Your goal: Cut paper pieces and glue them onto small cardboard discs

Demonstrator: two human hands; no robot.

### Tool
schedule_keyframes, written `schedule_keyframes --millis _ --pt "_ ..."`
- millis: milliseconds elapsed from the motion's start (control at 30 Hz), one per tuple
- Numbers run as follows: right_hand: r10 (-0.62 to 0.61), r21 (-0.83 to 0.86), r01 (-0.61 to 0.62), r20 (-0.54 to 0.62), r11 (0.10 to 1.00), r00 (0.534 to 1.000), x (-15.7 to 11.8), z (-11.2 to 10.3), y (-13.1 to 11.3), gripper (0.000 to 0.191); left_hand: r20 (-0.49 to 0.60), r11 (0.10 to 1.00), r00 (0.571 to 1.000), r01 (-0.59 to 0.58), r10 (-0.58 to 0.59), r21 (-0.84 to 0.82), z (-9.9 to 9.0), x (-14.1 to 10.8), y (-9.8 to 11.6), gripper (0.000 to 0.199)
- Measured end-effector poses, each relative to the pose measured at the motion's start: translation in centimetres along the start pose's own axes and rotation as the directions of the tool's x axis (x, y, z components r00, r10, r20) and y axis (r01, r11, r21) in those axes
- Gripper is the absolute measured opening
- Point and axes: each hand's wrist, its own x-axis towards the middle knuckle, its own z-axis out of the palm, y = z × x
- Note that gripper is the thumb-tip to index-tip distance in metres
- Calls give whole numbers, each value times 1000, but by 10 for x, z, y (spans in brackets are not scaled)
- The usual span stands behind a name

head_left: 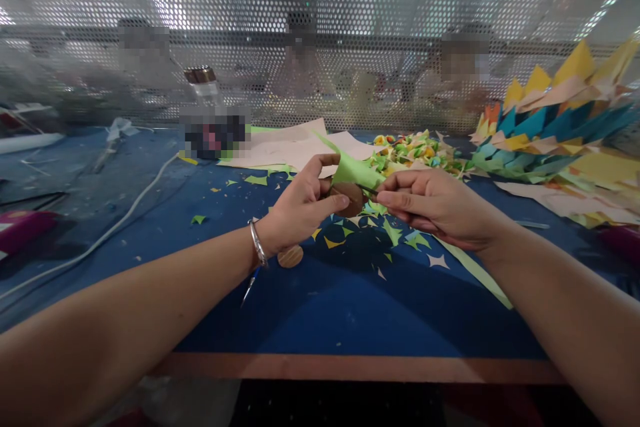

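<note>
My left hand (313, 197) is closed on a round brown cardboard disc (350, 198) and a sheet of light green paper (356, 170), pressed together with the thumb on the disc. The sheet stands up behind the disc, one pointed corner rising to the upper left. At their right edge, my right hand (417, 200) pinches a slim dark tool (371, 192); its kind is mostly hidden by the fingers. Both hands are raised over the blue table. Below my left wrist lie a second round brown disc (291, 256) and a thin pointed tool (249, 290).
Paper scraps (391, 232) litter the blue table (320, 320). A heap of small folded paper pieces (417, 152) and layered coloured paper points (555, 113) are at right. Pale sheets (290, 143), a jar (203, 83) and a white cable (125, 220) lie behind and left. A perforated screen (340, 13) closes the back.
</note>
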Motion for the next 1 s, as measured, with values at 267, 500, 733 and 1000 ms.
schedule_keyframes --millis 267,500,733,1000 --pt "-6 -32 7 23 999 1000 -1 1 -3 36 13 998 1000 0 -1 65 -2 0 -3 64" --pt "5 -66 -3 33 998 999 -2 -1 -3 38 46 993 999 11 -16 117 -4 0 -5 65" --pt "1 -57 3 62 998 998 0 -2 0 39 89 989 996 13 -27 149 -4 0 -5 56" --pt "-6 -55 9 69 998 998 0 -1 -1 34 114 991 993 17 -33 135 -3 -1 -5 53"
